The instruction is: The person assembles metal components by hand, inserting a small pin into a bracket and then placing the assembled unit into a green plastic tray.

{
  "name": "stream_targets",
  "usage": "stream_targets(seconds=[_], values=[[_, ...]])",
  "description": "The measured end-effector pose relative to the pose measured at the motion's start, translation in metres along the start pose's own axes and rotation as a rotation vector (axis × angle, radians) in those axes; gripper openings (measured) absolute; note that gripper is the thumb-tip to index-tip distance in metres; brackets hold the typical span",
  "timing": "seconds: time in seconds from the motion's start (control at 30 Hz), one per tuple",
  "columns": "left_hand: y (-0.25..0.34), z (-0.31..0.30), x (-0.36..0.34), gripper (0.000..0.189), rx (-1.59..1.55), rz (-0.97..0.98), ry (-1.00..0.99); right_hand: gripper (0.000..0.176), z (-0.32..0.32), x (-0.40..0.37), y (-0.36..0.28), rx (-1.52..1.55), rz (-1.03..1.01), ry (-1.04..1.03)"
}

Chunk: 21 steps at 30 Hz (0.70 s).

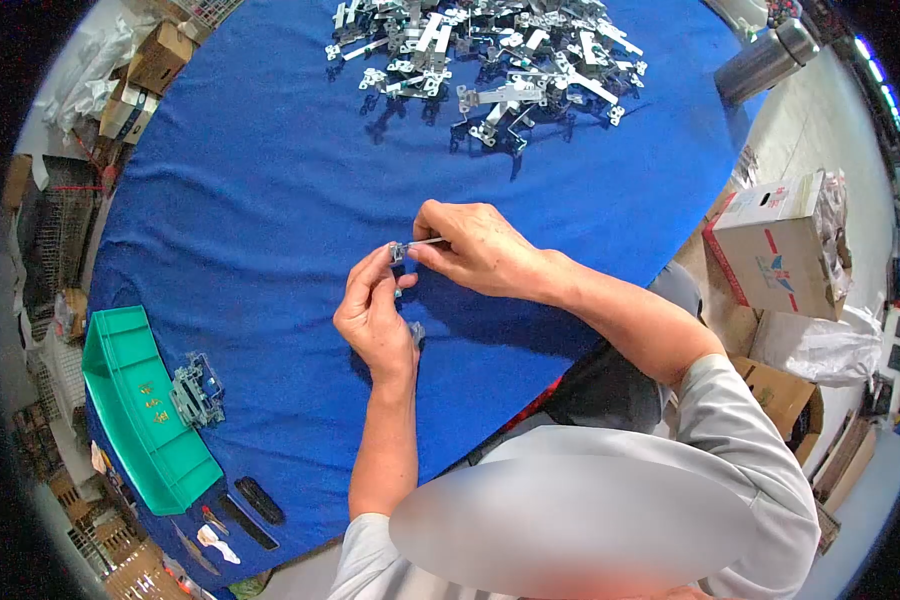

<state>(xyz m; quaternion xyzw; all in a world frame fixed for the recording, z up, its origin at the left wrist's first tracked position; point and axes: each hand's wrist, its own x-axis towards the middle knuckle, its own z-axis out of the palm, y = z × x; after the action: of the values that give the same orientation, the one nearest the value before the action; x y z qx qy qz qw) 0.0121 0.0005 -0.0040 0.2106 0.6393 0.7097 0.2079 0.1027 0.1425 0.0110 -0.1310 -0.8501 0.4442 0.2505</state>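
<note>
The left grip (375,318) pinches a metal bit (397,252), seemingly keeping it still beside the right grip (482,246), which pinches a thin stick (429,241).

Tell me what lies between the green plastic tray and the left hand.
A cluster of grey metal parts lies close beside the tray, then blue cloth runs to the left hand, as the head view shows.

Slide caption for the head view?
Left hand holds a metal part, right hand a thin rod at it, over blue cloth; metal pieces piled beyond.
</note>
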Motion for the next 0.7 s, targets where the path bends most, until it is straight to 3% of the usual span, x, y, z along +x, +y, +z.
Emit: stream_targets(seconds=[0.1,0.17,0.37,0.57,0.7], values=[[-0.001,-0.001,0.0,0.025,-0.017,-0.006,0.0,0.03,-0.002,-0.001,0.001,0.008,0.043,-0.041],[-0.001,0.0,0.0,0.024,-0.002,-0.002,0.002,0.027,-0.004,0.0,0.004,-0.188,0.095,-0.195],[-0.001,0.0,0.0,0.024,-0.023,-0.009,0.003,0.03,0.004,-0.001,0.003,0.033,-0.031,0.052],[0.0,0.0,0.0,0.024,0.001,0.001,0.0,0.025,-0.007,0.002,0.0,-0.183,0.115,-0.207],[0.001,0.0,0.0,0.025,0.0,-0.007,0.006,0.029,-0.001,-0.001,0.0,0.027,0.025,-0.034]])
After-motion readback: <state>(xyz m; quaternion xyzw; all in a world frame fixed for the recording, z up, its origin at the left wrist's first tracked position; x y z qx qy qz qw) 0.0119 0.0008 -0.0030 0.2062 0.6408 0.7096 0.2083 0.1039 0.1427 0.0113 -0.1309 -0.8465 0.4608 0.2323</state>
